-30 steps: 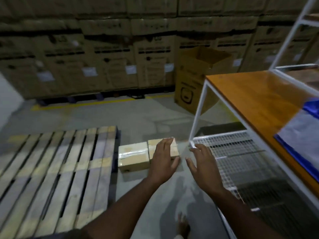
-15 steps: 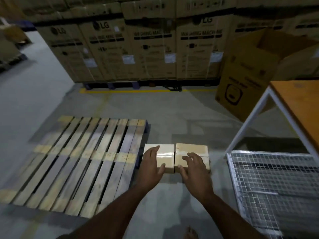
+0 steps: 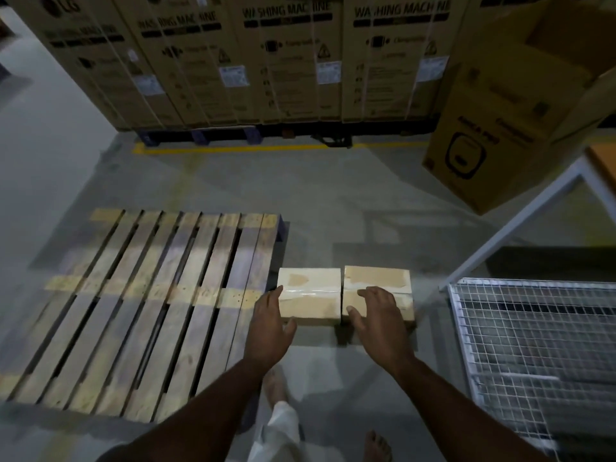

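Note:
Two small taped cardboard boxes sit side by side on the grey floor, touching each other. My left hand (image 3: 270, 323) reaches to the near left corner of the left box (image 3: 311, 296), fingers straight along its left edge and thumb spread at its front. My right hand (image 3: 378, 315) lies over the top front of the right box (image 3: 376, 278), fingers spread and relaxed. Neither box is lifted off the floor.
A wooden pallet (image 3: 140, 311) lies on the floor just left of the boxes. A white wire-mesh shelf (image 3: 533, 345) and a white table leg (image 3: 520, 225) stand to the right. Large washing-machine cartons (image 3: 266, 61) line the back; an open carton (image 3: 506, 128) stands back right. My bare feet are below.
The view has swung left and down and come nearer the two boxes. Both hands have dropped from in front of the boxes onto them, left hand to the left box, right hand to the right one.

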`<state>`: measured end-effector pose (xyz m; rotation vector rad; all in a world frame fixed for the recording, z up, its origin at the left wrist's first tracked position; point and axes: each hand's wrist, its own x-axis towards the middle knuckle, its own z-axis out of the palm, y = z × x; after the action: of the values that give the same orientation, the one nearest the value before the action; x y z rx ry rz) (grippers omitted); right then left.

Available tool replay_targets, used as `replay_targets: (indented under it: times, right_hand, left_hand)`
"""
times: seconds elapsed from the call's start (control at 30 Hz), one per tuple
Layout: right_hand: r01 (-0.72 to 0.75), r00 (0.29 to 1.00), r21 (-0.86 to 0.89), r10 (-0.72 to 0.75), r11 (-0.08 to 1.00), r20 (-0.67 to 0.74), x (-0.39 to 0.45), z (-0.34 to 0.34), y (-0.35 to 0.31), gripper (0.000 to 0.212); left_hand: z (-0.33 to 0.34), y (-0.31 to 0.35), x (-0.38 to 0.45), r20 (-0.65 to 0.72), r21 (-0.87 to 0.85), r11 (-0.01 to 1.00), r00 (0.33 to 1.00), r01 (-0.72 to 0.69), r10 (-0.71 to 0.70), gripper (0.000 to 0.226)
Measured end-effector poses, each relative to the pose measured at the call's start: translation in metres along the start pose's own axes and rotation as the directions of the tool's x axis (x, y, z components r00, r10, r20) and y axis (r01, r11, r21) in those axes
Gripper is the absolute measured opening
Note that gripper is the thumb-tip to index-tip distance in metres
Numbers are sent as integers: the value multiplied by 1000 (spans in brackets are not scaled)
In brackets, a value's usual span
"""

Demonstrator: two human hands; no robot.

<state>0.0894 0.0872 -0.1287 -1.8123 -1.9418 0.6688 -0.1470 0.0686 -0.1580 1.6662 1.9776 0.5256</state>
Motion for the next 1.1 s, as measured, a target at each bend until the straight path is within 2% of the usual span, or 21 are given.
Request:
replay_targets:
  times: [0.13,0.33,0.57,0.8,0.93,1.1]
  right_hand:
    - [-67,997,-18,68,998,25,41,25,-15,37]
    - [-204,979,-49,205,978,23,95,75,-32,34]
    - [-289,952,-4,288,957,107,138,141,-22,40]
    - [-395,905,53,379,917,196,196,241,53,50]
    - [-441,869,47,413,896,272,219,312,115,55]
    - [-529,803,27,489,848,340,238,390,180,62]
  left_hand:
    - [-8,-26,56,14,-44,999,1000,1,0,72]
    - [-10,-76,134,117,-22,999,993,-26,29,72]
    - [28,-116,198,209,4,1000,978,27,-28,72]
    - [133,-167,245,240,-33,987,960,154,-142,67]
    - [197,-214,266,257,-14,978,946,210,-199,69]
    - [267,-276,283,259,-6,947,915,322,-309,60]
